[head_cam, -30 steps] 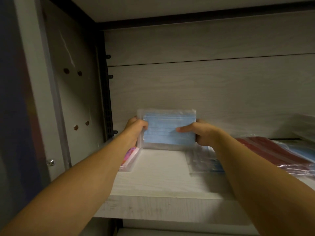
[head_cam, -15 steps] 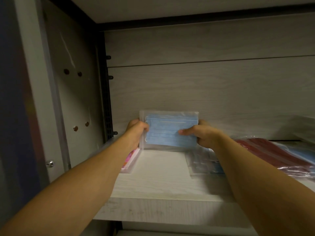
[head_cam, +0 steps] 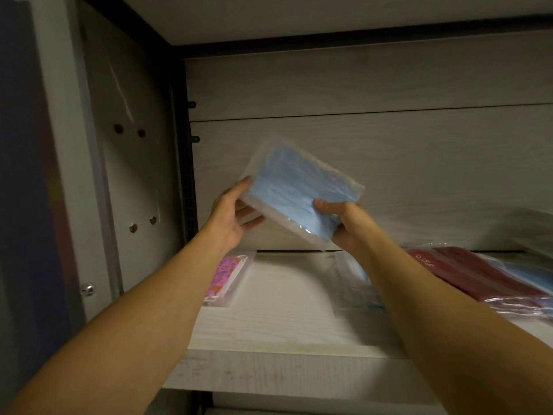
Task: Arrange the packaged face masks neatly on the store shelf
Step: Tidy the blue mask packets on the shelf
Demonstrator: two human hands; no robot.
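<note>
Blue mask pack [head_cam: 302, 193], light, soft, slippery in film: pinched by right hand [head_cam: 348, 223], cradled on left hand [head_cam: 232, 218] open fingers [head_cam: 254, 220].

This looks like a shop's display bay. A pale wood-grain shelf [head_cam: 269, 322] sits in a dark metal upright [head_cam: 187, 163] with shelf-bracket pegs, backed by matching panels. Sealed retail packs lie on it: a pink patterned mask pack [head_cam: 228, 277], a dark red pack [head_cam: 478, 274], and a blue mask pack [head_cam: 296, 190] held above the shelf.
</note>
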